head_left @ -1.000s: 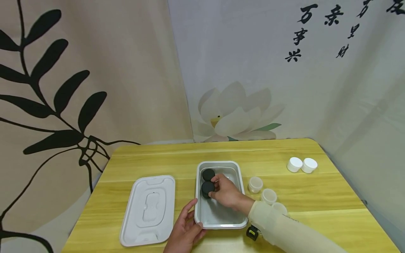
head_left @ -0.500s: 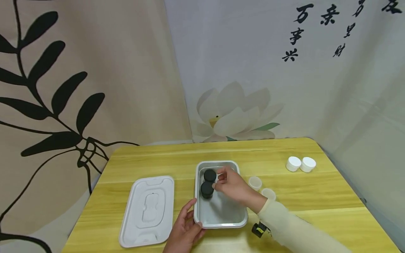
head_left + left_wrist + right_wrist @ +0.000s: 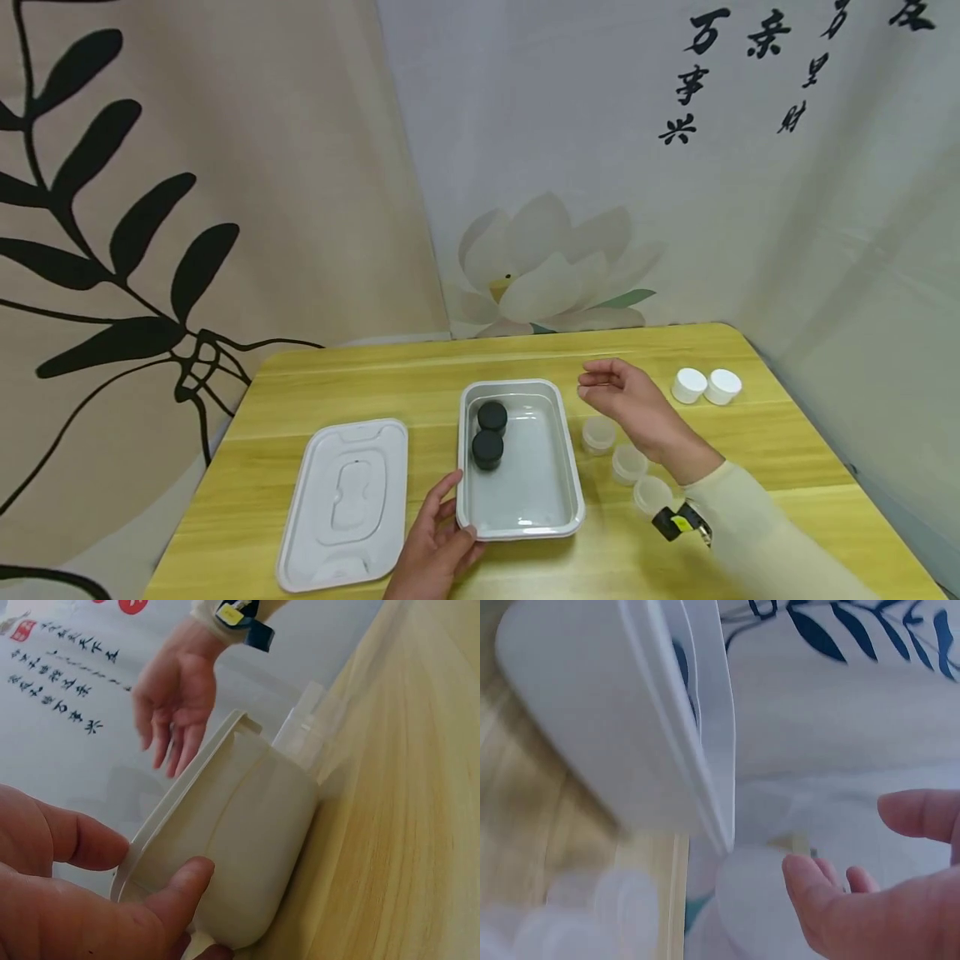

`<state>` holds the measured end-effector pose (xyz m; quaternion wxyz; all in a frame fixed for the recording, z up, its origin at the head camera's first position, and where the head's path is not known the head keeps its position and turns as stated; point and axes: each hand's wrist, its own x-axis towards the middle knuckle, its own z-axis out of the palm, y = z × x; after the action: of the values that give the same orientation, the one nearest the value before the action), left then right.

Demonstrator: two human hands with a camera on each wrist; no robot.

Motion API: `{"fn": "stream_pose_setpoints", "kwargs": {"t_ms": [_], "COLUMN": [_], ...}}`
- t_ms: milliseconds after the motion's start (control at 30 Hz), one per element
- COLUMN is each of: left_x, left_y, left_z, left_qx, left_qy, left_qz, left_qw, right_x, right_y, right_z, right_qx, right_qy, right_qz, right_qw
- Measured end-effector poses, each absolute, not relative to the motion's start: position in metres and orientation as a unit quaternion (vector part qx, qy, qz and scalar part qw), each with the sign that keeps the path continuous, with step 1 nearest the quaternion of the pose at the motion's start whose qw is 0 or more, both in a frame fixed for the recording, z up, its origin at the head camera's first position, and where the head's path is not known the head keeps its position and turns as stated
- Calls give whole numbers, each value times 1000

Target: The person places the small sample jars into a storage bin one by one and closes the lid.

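A rectangular grey-white container (image 3: 558, 433) stands on the table with its top uncovered. Inside it, along the left side, are two black-capped jars (image 3: 487, 450), one behind the other. My left hand (image 3: 435, 542) holds the front left corner of the container; the left wrist view shows the index finger at the rim (image 3: 180, 791) and the thumb against the outer wall. To the right of the container, my right hand (image 3: 637, 412) is in the air with nothing in it, fingers loosely extended. Just below it are several clear jars (image 3: 628, 463) with translucent tops.
A white lid (image 3: 345, 504) lies flat on the table left of the container. Two white jars (image 3: 688, 386) stand side by side at the back right. Behind the wooden table (image 3: 765, 517) hangs a printed curtain (image 3: 315, 167).
My right hand has let go of the front black-capped jar and moved out of the container to the right. The left hand has kept its place at the container's corner.
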<state>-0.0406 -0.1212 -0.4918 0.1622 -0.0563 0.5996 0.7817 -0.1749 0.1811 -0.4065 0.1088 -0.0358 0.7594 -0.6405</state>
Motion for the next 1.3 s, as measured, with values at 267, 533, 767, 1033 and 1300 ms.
{"fn": "stream_pose_setpoints", "kwargs": {"t_ms": [267, 533, 767, 1033, 1300], "left_x": [-42, -40, -41, -40, -40], "left_y": [-121, -121, -122, -123, -124], "left_z": [-489, -488, -487, -489, -489], "left_qx": [-61, -57, -54, -58, -56], "left_qy": [600, 599, 597, 596, 598], "left_qz": [780, 781, 784, 783, 781], "left_qw": [167, 167, 162, 169, 170], "right_x": [-168, -131, -104, -87, -80], "right_y": [246, 284, 284, 274, 267], "right_z": [-411, -450, -479, -496, -506], "right_qx": [-7, 30, 70, 103, 97], "right_qy": [749, 734, 747, 753, 737], "right_qz": [-656, -672, -649, -631, -646], "right_qw": [89, 99, 124, 155, 171]}}
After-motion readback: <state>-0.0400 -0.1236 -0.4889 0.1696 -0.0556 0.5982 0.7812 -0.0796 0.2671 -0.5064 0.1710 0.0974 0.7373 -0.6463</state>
